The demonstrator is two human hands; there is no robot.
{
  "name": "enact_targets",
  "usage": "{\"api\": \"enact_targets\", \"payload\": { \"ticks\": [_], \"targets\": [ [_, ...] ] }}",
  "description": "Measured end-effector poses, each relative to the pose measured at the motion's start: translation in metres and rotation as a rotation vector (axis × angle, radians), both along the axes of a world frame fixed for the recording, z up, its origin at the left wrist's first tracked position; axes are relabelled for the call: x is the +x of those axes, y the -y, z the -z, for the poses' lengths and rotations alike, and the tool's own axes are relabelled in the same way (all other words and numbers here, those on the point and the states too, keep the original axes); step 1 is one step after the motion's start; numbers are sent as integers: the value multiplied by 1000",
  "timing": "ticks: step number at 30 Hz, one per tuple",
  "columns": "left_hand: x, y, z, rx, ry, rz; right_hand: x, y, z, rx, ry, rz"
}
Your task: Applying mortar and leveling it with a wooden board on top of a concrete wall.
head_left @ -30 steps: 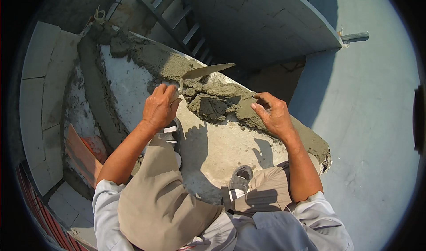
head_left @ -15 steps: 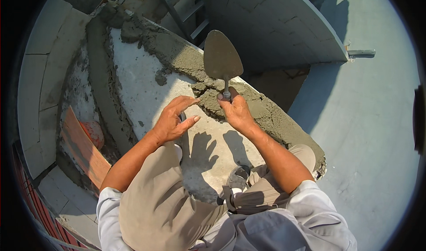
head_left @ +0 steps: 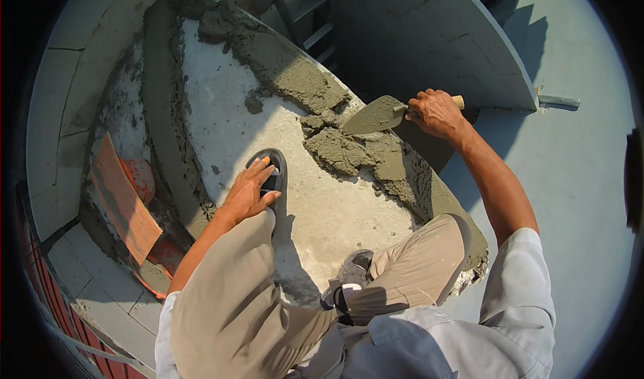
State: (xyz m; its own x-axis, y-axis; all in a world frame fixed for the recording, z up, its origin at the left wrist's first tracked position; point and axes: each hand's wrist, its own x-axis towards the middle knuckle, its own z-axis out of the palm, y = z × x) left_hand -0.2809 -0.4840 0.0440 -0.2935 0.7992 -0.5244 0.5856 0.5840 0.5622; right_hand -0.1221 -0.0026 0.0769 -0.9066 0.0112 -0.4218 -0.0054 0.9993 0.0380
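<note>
My right hand (head_left: 439, 114) is closed round a trowel (head_left: 377, 116) with a wooden handle, whose end shows beyond my fist. The trowel's mortar-smeared blade points left, its tip at the broken part of a thick band of wet grey mortar (head_left: 335, 152) along the slab's right edge. My left hand (head_left: 249, 192) is open, its fingers spread over the black sandal (head_left: 280, 168) on my left foot. Whether the fingers press on the sandal, I cannot tell.
A pale concrete slab (head_left: 315, 211) lies under my feet. Another mortar strip (head_left: 164, 111) runs along its left side, beside a block wall (head_left: 60, 104). A wooden board (head_left: 124, 201) leans on an orange bucket (head_left: 142, 178). A ladder (head_left: 315, 35) and a curved wall (head_left: 429, 37) stand beyond the slab.
My right hand has swung right and turned the trowel from pointing away to lying low across the mortar. My left hand has dropped back toward the sandal.
</note>
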Motion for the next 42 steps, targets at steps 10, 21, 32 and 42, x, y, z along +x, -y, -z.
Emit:
{"api": "enact_targets", "payload": {
  "ticks": [10,21,32,42],
  "targets": [
    [1,6,-8,-4,35,-39,31,-1,-26,-184,199,451],
    [-2,3,2,18,58,-43,64,3,-10,-73,62,383],
    [2,11,3,56,52,-116,84,74,-54,-178,-68,316],
    [3,13,10,79,76,-141,76,101,-6,-93,-71,245]
  ]
}}
